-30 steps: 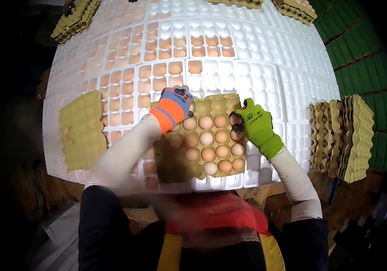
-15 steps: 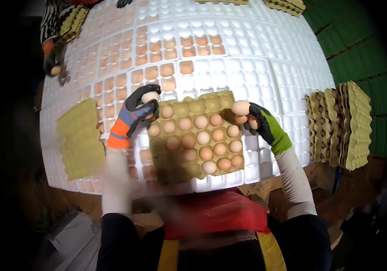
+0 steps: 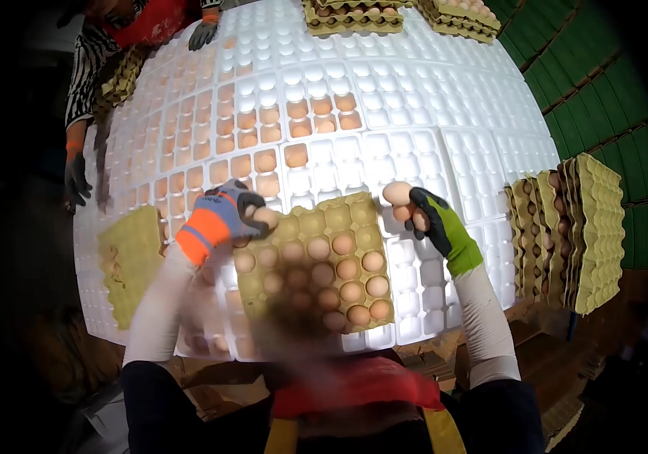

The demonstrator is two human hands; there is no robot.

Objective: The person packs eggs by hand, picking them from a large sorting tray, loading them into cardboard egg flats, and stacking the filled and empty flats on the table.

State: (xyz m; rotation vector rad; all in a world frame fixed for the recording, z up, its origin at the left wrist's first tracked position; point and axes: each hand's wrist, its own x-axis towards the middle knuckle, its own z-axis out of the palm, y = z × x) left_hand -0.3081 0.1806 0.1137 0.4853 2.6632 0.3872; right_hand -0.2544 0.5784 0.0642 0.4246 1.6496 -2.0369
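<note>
My left hand (image 3: 222, 216), in a grey and orange glove, is curled around eggs (image 3: 264, 218) at the upper left corner of a pulp egg tray (image 3: 313, 221). How many it holds is partly hidden by the fingers. Brown eggs (image 3: 347, 268) fill many of this tray's cells, while its far rows show bare cups. A blur and shadow cover the tray's near left part. To the tray's right, my right hand (image 3: 437, 227), in a black and green glove, grips several eggs (image 3: 398, 194) above the white plastic trays (image 3: 415, 268).
White celled trays cover the table, with eggs in many on the left. A pulp tray (image 3: 129, 265) lies at left. Stacked pulp trays (image 3: 566, 234) stand on edge at right; others (image 3: 354, 19) sit at the back. Another person's gloved hands (image 3: 76, 181) are at far left.
The view has shifted, showing more of the far side. My left hand has turned over the tray's corner, covering where a lone egg lay. The other person's hand at left no longer shows an egg.
</note>
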